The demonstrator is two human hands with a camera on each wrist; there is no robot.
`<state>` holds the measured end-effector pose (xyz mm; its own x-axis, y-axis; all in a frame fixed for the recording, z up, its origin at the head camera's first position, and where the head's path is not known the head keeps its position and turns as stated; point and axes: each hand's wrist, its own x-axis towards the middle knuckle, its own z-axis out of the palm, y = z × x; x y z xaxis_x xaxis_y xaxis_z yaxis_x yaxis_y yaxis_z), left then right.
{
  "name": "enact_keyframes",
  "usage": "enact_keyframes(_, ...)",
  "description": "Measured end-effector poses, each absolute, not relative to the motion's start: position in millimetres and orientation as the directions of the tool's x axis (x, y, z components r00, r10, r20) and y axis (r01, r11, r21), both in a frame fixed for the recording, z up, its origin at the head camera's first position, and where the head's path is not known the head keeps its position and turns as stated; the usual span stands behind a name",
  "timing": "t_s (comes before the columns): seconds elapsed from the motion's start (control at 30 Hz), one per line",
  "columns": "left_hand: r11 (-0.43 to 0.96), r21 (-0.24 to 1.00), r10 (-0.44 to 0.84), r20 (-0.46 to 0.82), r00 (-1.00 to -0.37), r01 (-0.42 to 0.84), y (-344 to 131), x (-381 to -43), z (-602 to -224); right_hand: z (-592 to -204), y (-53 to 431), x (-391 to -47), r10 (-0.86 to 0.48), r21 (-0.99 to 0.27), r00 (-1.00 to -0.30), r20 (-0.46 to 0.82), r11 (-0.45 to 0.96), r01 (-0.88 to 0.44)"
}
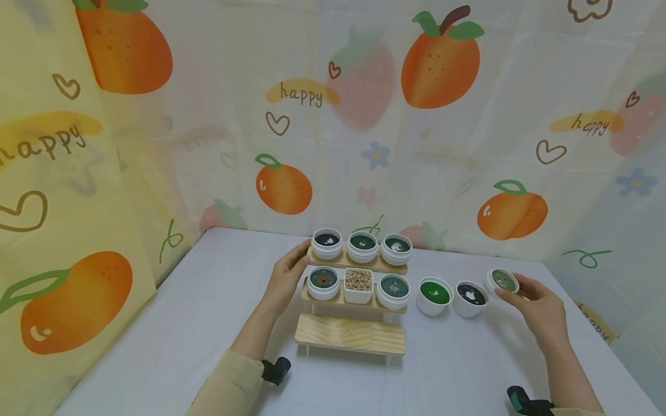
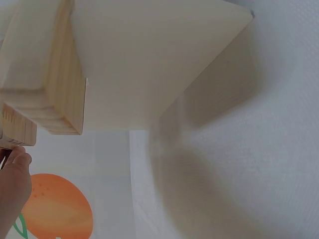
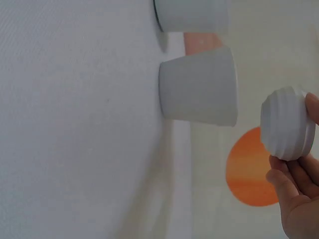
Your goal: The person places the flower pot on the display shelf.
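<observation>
My right hand holds a small white ribbed cup with green contents by its rim and side, raised over the table at the right. In the right wrist view the ribbed cup is off the tabletop, fingers and thumb around it. At the left end of a three-tier wooden stand, my left hand grips the top tier's edge. The left wrist view shows the hand with its fingertips at that board's end. Two white cups stand right of the stand, one with bright green contents, one dark.
Three round white cups, including a dark one, sit on the top tier. The middle tier holds two round cups around a square cup of tan bits. Bare wood shows on the lowest tier. A fruit-printed curtain hangs behind the white table.
</observation>
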<state>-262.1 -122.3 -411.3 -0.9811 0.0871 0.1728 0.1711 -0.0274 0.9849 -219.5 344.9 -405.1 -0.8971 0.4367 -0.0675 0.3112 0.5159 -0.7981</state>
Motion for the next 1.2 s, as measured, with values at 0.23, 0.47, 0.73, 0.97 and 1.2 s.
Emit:
enact_keyframes(0.23, -0.029, 0.985, 0.088, 0.173, -0.981, 0.171, -123, -262, -411, -392, 326, -215, 0.375, -0.781, -0.927, 0.017, 0.584, 0.222)
enact_keyframes(0.47, -0.029, 0.986, 0.082, 0.165, -0.983, 0.163, -122, -261, -411, -378, 308, -209, 0.289, -0.767, -0.949, 0.124, 0.635, 0.093)
enact_keyframes(0.73, -0.036, 0.987, 0.081, 0.162, -0.983, 0.159, -123, -261, -411, -365, 286, -201, 0.190, -0.782, -0.963, 0.190, 0.623, -0.031)
enact_keyframes(0.97, -0.037, 0.987, 0.083, 0.160, -0.984, 0.157, -122, -261, -412, -358, 271, -198, 0.098, -0.807, -0.961, 0.260, 0.569, -0.160)
enact_keyframes(1.2, -0.041, 0.986, 0.085, 0.167, -0.982, 0.163, -122, -262, -412, -351, 250, -193, 0.027, -0.818, -0.961, 0.274, 0.533, -0.218)
